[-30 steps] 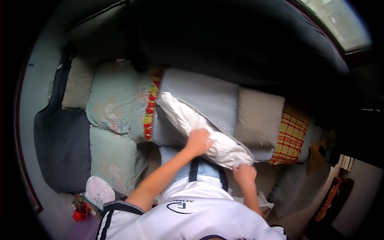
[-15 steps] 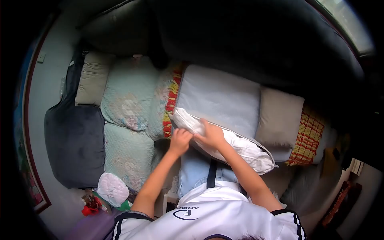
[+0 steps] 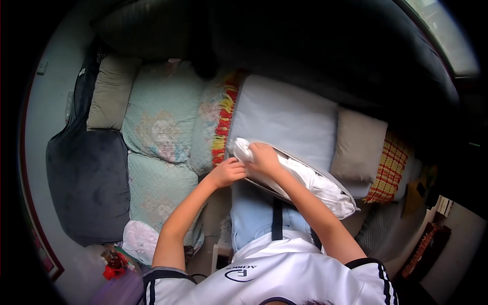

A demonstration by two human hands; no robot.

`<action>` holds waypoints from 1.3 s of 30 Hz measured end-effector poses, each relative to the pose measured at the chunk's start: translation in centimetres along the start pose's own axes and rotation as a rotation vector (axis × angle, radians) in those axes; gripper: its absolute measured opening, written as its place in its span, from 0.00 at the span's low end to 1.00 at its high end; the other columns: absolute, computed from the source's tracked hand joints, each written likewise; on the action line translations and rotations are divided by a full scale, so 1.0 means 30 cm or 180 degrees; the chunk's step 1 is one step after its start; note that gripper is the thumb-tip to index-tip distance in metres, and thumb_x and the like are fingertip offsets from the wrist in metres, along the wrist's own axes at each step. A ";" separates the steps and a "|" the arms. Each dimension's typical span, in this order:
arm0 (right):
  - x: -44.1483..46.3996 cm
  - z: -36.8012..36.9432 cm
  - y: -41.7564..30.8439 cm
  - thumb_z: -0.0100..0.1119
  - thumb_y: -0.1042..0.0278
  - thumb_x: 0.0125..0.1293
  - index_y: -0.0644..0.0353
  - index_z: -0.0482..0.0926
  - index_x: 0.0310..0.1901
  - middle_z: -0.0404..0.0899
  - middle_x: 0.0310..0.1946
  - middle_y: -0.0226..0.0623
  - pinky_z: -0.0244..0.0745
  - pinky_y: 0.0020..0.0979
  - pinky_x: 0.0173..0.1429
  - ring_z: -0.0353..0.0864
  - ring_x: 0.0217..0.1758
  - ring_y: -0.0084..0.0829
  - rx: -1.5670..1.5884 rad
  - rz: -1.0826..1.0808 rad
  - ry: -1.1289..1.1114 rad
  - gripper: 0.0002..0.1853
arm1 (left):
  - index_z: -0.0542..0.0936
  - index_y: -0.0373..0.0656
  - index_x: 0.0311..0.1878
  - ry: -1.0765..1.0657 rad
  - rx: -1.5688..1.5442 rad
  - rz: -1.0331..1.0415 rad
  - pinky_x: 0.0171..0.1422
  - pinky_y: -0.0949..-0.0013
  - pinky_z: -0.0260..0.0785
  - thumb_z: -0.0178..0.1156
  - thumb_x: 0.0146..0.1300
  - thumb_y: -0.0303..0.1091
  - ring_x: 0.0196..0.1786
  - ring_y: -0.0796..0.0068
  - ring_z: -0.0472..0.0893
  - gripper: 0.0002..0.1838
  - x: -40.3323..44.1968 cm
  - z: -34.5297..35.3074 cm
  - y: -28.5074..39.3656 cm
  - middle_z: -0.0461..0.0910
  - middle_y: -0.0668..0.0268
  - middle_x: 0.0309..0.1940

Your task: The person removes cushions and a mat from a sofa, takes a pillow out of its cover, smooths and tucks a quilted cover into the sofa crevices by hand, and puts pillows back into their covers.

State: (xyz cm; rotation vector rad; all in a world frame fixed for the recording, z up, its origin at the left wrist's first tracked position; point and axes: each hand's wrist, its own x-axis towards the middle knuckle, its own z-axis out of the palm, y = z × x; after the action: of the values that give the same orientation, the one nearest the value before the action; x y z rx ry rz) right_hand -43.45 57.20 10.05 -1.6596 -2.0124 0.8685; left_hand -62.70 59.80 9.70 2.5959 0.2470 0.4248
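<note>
A large light blue-grey cushion cover (image 3: pixel 290 114) lies on the sofa with its near side unzipped. White stuffing or an inner pad (image 3: pixel 317 185) shows through the long opening. My left hand (image 3: pixel 227 173) is closed on the cover's edge at the left end of the opening. Just beside it, my right hand (image 3: pixel 263 160) grips the white inner pad near the same corner, its fingertips partly hidden in the fabric. The right end of the opening gapes near my right forearm.
A beige pillow (image 3: pixel 360 145) and a red-and-yellow woven cover (image 3: pixel 391 170) lie to the right. Pale green floral quilted covers (image 3: pixel 157 109) spread over the seats at left, beside a dark grey armrest (image 3: pixel 89 190). A red object (image 3: pixel 113 273) sits at lower left.
My right hand has moved up and left onto the white pad's corner. My left hand has shifted slightly along the cover's edge. The view has turned a little.
</note>
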 end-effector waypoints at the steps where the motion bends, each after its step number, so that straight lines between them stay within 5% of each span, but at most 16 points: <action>1: -0.010 0.009 0.003 0.65 0.65 0.39 0.58 0.68 0.40 0.73 0.35 0.41 0.66 0.38 0.46 0.73 0.42 0.42 -0.0029 -0.0028 0.0097 0.24 | 0.75 0.49 0.30 0.0041 0.0381 0.0140 0.49 0.69 0.63 0.55 0.46 0.32 0.45 0.76 0.74 0.05 -0.014 0.001 -0.017 0.75 0.75 0.32; 6: -0.077 0.012 -0.042 0.63 0.64 0.42 0.60 0.69 0.40 0.74 0.35 0.43 0.68 0.40 0.44 0.74 0.38 0.45 -0.0233 -0.0049 -0.0073 0.22 | 0.72 0.49 0.28 0.0559 0.0851 0.0137 0.48 0.71 0.62 0.53 0.49 0.34 0.40 0.79 0.72 0.03 -0.033 -0.016 -0.071 0.73 0.75 0.28; 8: -0.079 0.026 -0.042 0.62 0.64 0.42 0.60 0.69 0.40 0.74 0.35 0.43 0.68 0.40 0.43 0.74 0.38 0.44 -0.0242 -0.0059 -0.0180 0.22 | 0.71 0.48 0.26 0.0080 0.0793 0.0634 0.41 0.74 0.63 0.53 0.45 0.32 0.32 0.78 0.71 0.04 0.009 -0.041 -0.053 0.70 0.74 0.24; 11: -0.094 0.079 -0.048 0.57 0.66 0.46 0.60 0.72 0.35 0.76 0.32 0.45 0.72 0.39 0.37 0.76 0.34 0.44 -0.0353 0.0072 -0.0742 0.13 | 0.71 0.45 0.28 0.0213 0.0882 0.0938 0.37 0.76 0.62 0.53 0.42 0.32 0.28 0.78 0.69 0.07 0.037 -0.093 0.006 0.68 0.74 0.20; 14: -0.059 0.206 0.004 0.54 0.66 0.48 0.59 0.78 0.25 0.78 0.27 0.44 0.73 0.39 0.37 0.79 0.32 0.42 -0.0942 -0.0052 -0.2196 0.07 | 0.71 0.43 0.26 0.0129 0.0974 0.1088 0.35 0.76 0.62 0.53 0.40 0.31 0.26 0.78 0.69 0.07 0.026 -0.115 0.047 0.67 0.73 0.19; 18: -0.021 0.305 0.021 0.54 0.64 0.48 0.60 0.79 0.24 0.78 0.29 0.47 0.73 0.40 0.38 0.79 0.33 0.43 -0.0691 -0.0083 -0.1944 0.09 | 0.69 0.45 0.20 -0.0332 0.0778 0.0400 0.38 0.73 0.62 0.54 0.42 0.32 0.27 0.75 0.69 0.05 -0.055 -0.122 0.045 0.66 0.71 0.17; 20: 0.003 0.245 -0.022 0.54 0.62 0.48 0.62 0.77 0.25 0.78 0.29 0.50 0.72 0.41 0.39 0.78 0.34 0.46 -0.0025 0.0328 -0.1991 0.11 | 0.70 0.46 0.21 -0.0178 0.0424 -0.0732 0.40 0.69 0.61 0.57 0.43 0.34 0.29 0.72 0.70 0.06 -0.066 -0.116 0.056 0.68 0.70 0.18; 24: -0.065 0.028 -0.036 0.58 0.50 0.47 0.62 0.70 0.44 0.75 0.38 0.48 0.67 0.41 0.50 0.74 0.44 0.46 0.0364 -0.0027 -0.1145 0.27 | 0.74 0.45 0.22 -0.0122 -0.0178 -0.1894 0.44 0.63 0.59 0.60 0.44 0.34 0.32 0.67 0.70 0.06 -0.032 -0.135 0.126 0.72 0.69 0.22; 27: -0.188 -0.143 0.044 0.60 0.50 0.46 0.61 0.68 0.49 0.72 0.46 0.45 0.60 0.41 0.59 0.69 0.51 0.43 -0.0185 0.0054 -0.0242 0.30 | 0.74 0.43 0.22 -0.0087 0.0054 -0.1897 0.44 0.61 0.59 0.60 0.45 0.34 0.32 0.67 0.69 0.06 0.015 -0.113 0.136 0.72 0.68 0.22; 29: -0.271 -0.200 0.155 0.62 0.52 0.44 0.61 0.67 0.51 0.68 0.51 0.43 0.53 0.41 0.64 0.64 0.58 0.40 -0.0386 0.0450 -0.0397 0.33 | 0.74 0.43 0.23 -0.0067 0.0191 -0.1826 0.44 0.61 0.59 0.59 0.45 0.34 0.32 0.66 0.69 0.06 0.050 -0.089 0.128 0.71 0.67 0.22; 32: -0.352 -0.259 0.187 0.62 0.54 0.45 0.56 0.66 0.54 0.66 0.55 0.38 0.55 0.39 0.64 0.63 0.60 0.40 -0.0598 0.0369 -0.0177 0.33 | 0.75 0.41 0.33 0.0006 0.0003 -0.2045 0.48 0.58 0.60 0.60 0.45 0.34 0.40 0.63 0.70 0.11 0.145 -0.046 0.098 0.74 0.63 0.32; 35: -0.365 -0.243 0.217 0.60 0.55 0.47 0.55 0.67 0.53 0.67 0.54 0.38 0.58 0.37 0.61 0.64 0.58 0.39 -0.0168 0.0413 -0.0101 0.30 | 0.68 0.41 0.51 0.0083 0.0487 -0.2703 0.58 0.54 0.56 0.61 0.45 0.37 0.59 0.53 0.61 0.27 0.207 -0.013 0.037 0.65 0.57 0.54; 39: -0.348 -0.225 0.225 0.57 0.62 0.50 0.58 0.72 0.46 0.73 0.46 0.41 0.62 0.36 0.57 0.69 0.52 0.40 0.0323 0.0788 0.0290 0.20 | 0.71 0.43 0.47 -0.0333 -0.0098 -0.3150 0.53 0.54 0.60 0.61 0.45 0.40 0.52 0.57 0.68 0.24 0.160 0.008 -0.055 0.70 0.58 0.47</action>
State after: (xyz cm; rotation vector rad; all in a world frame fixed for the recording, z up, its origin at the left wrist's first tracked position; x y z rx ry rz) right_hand -31.83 49.25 11.34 -1.8804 -1.6985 0.9425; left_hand -58.30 62.33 9.89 2.1072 1.3649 -0.0708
